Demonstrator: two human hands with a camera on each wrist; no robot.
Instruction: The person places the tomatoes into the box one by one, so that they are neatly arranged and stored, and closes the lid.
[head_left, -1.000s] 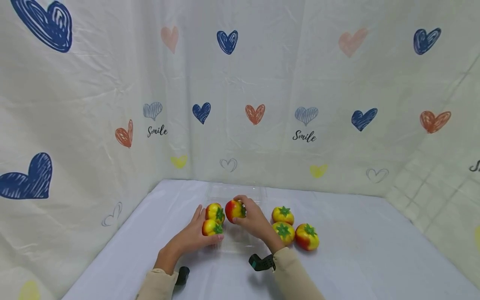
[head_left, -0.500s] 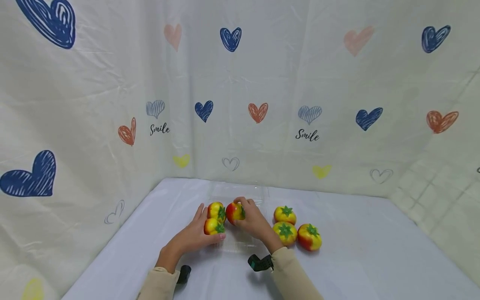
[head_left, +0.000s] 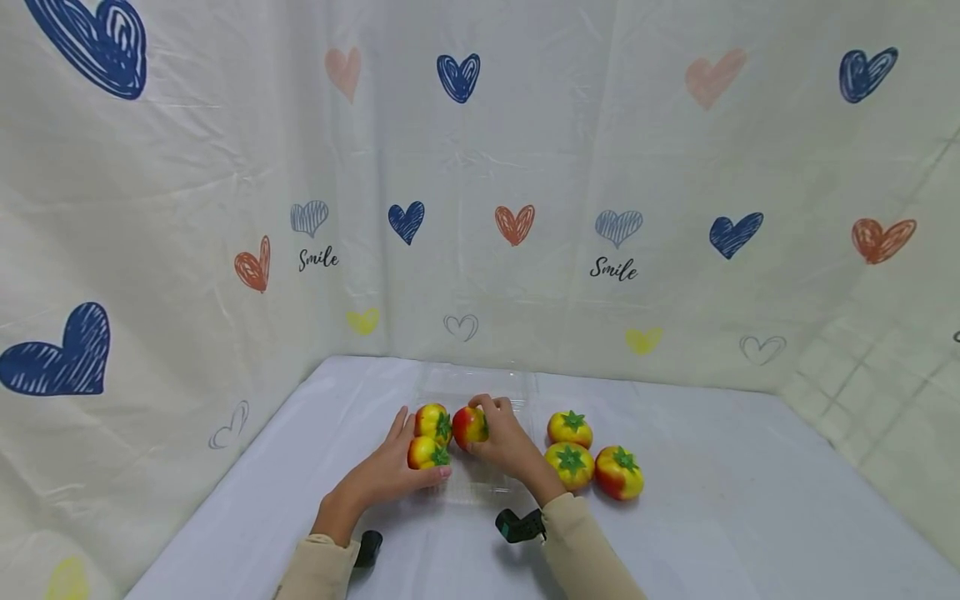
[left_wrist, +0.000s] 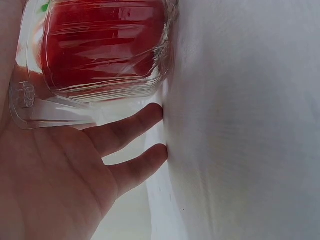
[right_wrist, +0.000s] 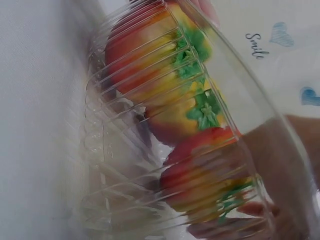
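Red/yel fruit (head_left: 467,427) in R grip (head_left: 504,437)

The fruits (head_left: 618,475) are yellow shading into red; their leaves (head_left: 569,459) are green. The box (right_wrist: 102,175) is clear with ribbed lines. The cloth (head_left: 712,483) is pale lavender-white. The curtain (head_left: 555,167) is off-white, printed with hearts (head_left: 458,77) in navy, grey-blue, orange-red, pink and yellow, plus black lettering (head_left: 613,269). The sleeves (head_left: 585,546) are beige.

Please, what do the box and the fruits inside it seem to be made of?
Box: probably thin, glossy clear plastic; it is see-through, ribbed and shows bright reflections.
Fruits: perhaps smooth painted plastic or foam, slightly shiny; the vivid colours and green leaf tops suggest imitations, but I cannot be sure.
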